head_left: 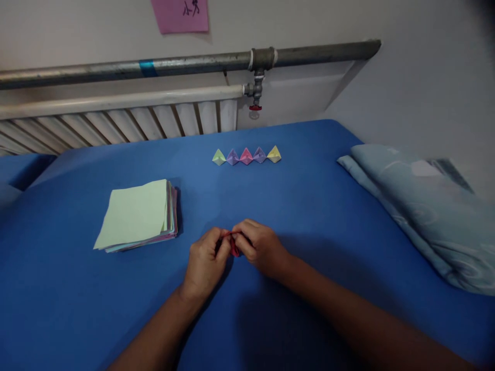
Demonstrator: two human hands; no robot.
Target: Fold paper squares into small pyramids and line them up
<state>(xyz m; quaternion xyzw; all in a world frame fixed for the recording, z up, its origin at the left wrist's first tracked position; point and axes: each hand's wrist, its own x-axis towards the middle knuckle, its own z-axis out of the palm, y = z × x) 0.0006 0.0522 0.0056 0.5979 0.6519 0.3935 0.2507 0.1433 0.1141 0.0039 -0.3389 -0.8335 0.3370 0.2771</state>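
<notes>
Grip: left hand [204,263] and right hand [263,248], fingers closed on the red piece [234,250]. Blue surface [309,196]: beneath both. Paper stack [137,214]: left of the hands. Folded papers [246,156], row of five: beyond. Red piece: smallest, between both hands' fingertips; best handled with light, even pinches, edges aligned. Mostly hidden by fingers; folds and full outline indistinguishable.

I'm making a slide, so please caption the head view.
Left hand and right hand pinch a red piece, with a row of five folded shapes ahead and a paper stack at left.
</notes>
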